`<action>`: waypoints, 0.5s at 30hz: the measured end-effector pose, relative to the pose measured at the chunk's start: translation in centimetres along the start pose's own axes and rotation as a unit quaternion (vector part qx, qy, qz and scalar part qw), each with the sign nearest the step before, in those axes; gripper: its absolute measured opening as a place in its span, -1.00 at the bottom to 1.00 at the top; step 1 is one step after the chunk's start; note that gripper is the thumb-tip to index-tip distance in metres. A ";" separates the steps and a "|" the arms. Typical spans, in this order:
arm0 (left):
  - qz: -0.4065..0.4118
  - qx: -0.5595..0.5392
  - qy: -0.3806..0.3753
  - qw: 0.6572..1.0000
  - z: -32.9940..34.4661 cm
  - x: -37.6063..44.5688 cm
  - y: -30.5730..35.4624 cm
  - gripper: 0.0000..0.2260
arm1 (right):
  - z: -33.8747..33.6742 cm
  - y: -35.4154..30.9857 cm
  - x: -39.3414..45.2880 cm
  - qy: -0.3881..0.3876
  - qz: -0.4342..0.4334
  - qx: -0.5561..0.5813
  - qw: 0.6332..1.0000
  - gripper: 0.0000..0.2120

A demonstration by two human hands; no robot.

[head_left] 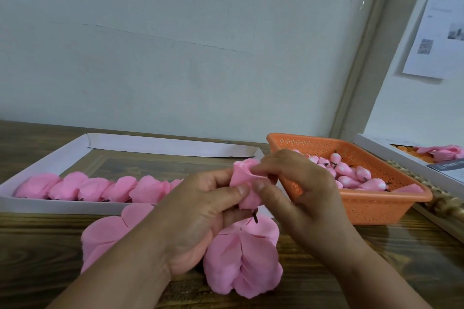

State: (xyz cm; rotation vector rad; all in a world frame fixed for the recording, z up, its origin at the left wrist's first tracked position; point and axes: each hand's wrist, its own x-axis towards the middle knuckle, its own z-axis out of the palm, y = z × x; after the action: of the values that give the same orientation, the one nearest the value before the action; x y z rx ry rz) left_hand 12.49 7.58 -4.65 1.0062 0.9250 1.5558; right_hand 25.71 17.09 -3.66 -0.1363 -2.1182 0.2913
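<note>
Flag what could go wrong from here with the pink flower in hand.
The right hand pinches only a petal edge of the pink flower; the thin wrap may tear or unroll.
The left hand grips just above the short stem; the flower could twist.
Loose petal sheets under the left wrist may get dragged.

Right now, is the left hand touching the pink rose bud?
Touching. The head view shows the left hand gripping the pink rose bud, thumb pressed on it.

One head-worn wide-angle view looks forward and slightly down across the table [37, 246] to the wall [175, 45] at twelve o'clock — close above the left hand [198, 211] and right hand [301, 190], orange basket [371, 208] at two o'clock.
</note>
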 end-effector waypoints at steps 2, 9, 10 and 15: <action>-0.015 0.005 -0.010 1.000 -0.1 -0.1 0.1 -0.74 | -0.1 0.1 0.1 0.006 0.059 0.066 0.996 -0.89; -0.030 0.054 -0.004 0.998 0.2 -0.3 0.1 -0.75 | 0.1 0.4 0.1 0.012 0.167 0.126 0.978 -0.80; -0.030 0.054 -0.004 0.998 0.2 -0.3 0.0 -0.75 | 0.3 0.3 0.0 0.017 0.171 0.121 0.978 -0.80; -0.040 0.025 -0.011 0.999 0.0 -0.1 0.0 -0.76 | 0.7 0.4 -0.2 0.022 0.167 0.094 0.981 -0.75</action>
State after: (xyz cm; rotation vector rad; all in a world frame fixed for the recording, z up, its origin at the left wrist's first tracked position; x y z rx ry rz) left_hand 12.48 7.45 -4.71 1.0086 0.9812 1.4587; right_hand 25.20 17.36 -4.26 -0.3835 -2.0072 0.6792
